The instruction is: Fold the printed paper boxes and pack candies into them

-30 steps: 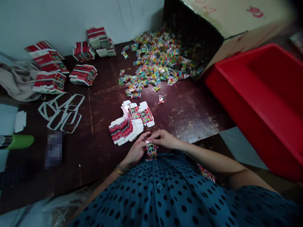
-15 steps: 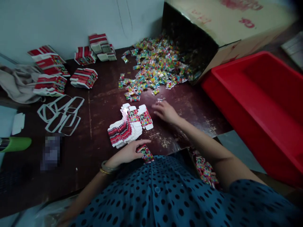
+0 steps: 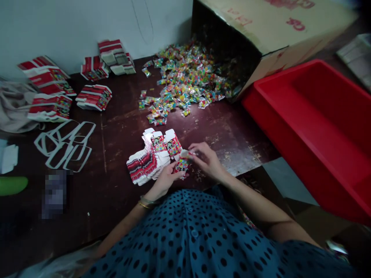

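One small printed box [image 3: 182, 165], pale flap raised

We find the box just above the table [image 3: 124, 129], beside a fanned stack of flat cartons [image 3: 143, 164]. The left hand [image 3: 165, 180] has it grasped in its fingers. The right hand [image 3: 209, 160] has its fingers bent together at the box's upper end; we cannot tell whether they grip anything there.

Two cartons show their colourful fronts: one on the fan's upper end, one [image 3: 173, 146] just right of it. The fan itself is too dense for us to count. Beyond it spreads one heap of candy packets [image 3: 185, 81], again past counting, and to its left we count at least five bundles of red-and-white cartons [image 3: 94, 97]. One cardboard box [image 3: 278, 27] and one red tray [image 3: 278, 127] stand to the right.

The cardboard box bears red handwriting that we cannot make out; the cartons' print is too small to read.

Half a second ago, we saw the right hand stretched over a lone packet before the heap. Now that packet has left its spot, the hand is back by the box, and the box sits farther from the dotted shirt [image 3: 203, 231].
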Demonstrator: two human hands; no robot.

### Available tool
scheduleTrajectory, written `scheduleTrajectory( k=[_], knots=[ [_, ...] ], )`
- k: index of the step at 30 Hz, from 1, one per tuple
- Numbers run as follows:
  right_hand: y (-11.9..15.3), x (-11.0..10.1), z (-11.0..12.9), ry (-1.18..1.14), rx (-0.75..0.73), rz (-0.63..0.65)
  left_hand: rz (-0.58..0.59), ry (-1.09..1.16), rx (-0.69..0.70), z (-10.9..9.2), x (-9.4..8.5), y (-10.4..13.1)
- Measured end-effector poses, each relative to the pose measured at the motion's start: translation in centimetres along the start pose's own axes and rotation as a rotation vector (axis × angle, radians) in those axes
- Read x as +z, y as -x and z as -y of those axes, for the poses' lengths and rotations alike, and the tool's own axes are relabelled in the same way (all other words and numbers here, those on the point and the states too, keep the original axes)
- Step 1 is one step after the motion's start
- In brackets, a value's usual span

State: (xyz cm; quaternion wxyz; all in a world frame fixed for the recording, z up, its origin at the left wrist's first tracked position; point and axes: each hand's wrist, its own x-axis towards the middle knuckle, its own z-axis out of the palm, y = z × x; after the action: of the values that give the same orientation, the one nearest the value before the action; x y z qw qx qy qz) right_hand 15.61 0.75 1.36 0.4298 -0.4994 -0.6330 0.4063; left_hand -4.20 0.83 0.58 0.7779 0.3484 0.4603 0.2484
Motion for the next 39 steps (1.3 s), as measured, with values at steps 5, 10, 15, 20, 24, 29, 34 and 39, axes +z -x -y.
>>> scheduleTrajectory(
  k=[5, 10, 15, 20, 24, 29, 34, 39],
  knots=[
    [-2.0, -0.6, -0.5, 0.159, -0.045, -0.044, 0.086, -0.064, -0.049, 0.2, 0.5, -0.1],
    [-0.3, 0.4, -0.2, 0.271, -0.127, 0.194, 0.091, -0.15, -0.014, 0.6, 0.1, -0.1],
    [1.1, 1.5, 0.3, 0.186, -0.078, 0.119, 0.021, -0.124, 0.018, 1.1, 0.1, -0.4],
    [1.9, 2.1, -0.7, -0.45, 0.319, -0.089, -0.013, 0.044, -0.007, 0.5, 0.6, -0.8],
    [1.5, 2.0, -1.4, -0.921, 0.643, 0.129, -0.018, 0.086, 0.026, 0.0, 0.4, -1.1],
    [0.5, 1.7, -1.3, -0.997, 0.687, 0.155, -0.03, 0.134, 0.027, -0.5, 0.1, -1.3],
    [-0.3, 1.4, -1.1, -0.644, 0.505, 0.227, -0.015, -0.041, 0.094, -1.1, 0.1, -1.1],
    [-0.5, 0.9, 0.6, -0.078, -0.03, 0.275, -0.049, -0.378, 0.251, -1.1, -0.4, -1.2]
  ],
)
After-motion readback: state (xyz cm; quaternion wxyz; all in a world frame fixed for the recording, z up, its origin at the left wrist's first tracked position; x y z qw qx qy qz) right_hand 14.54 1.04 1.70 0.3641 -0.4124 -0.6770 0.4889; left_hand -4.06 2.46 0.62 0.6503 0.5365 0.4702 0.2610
